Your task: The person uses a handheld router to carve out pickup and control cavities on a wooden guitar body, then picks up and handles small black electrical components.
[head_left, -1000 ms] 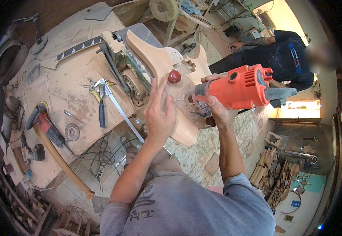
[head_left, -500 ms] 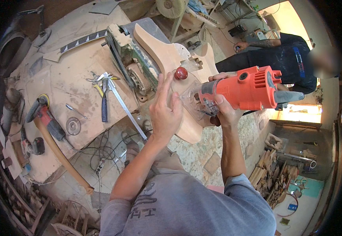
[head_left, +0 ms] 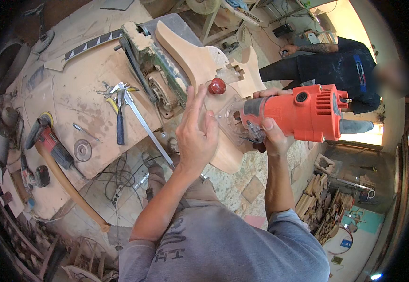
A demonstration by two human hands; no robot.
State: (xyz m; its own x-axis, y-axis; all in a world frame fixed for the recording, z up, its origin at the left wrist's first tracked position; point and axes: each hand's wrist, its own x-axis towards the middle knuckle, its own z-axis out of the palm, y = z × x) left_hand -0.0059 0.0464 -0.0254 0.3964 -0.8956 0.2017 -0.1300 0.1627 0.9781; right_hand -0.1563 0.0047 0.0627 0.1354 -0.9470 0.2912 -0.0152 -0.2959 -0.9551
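A red trim router (head_left: 291, 112) with a clear base and a round red knob (head_left: 217, 86) lies tilted on its side over a pale wooden guitar body (head_left: 181, 47). My right hand (head_left: 276, 136) is closed round the motor housing near the base, thumb on the near side and fingertips showing on the far side. My left hand (head_left: 197, 134) is stretched out, fingers straight, flat against the edge of the clear base plate. The cutter end is partly hidden behind the clear plastic.
On the bench (head_left: 91, 75) lie a caliper (head_left: 141, 120), pliers, a chisel (head_left: 120, 122), a guitar neck (head_left: 91, 48) and a red power tool (head_left: 56, 148). A belt-driven machine (head_left: 155, 70) stands beside the guitar body. Another person (head_left: 331, 70) stands at the far right. Cables (head_left: 120, 176) trail on the floor.
The router's rear end has dipped slightly and shifted right, with my right hand still round it. My left hand keeps its place by the base. The view has turned a little.
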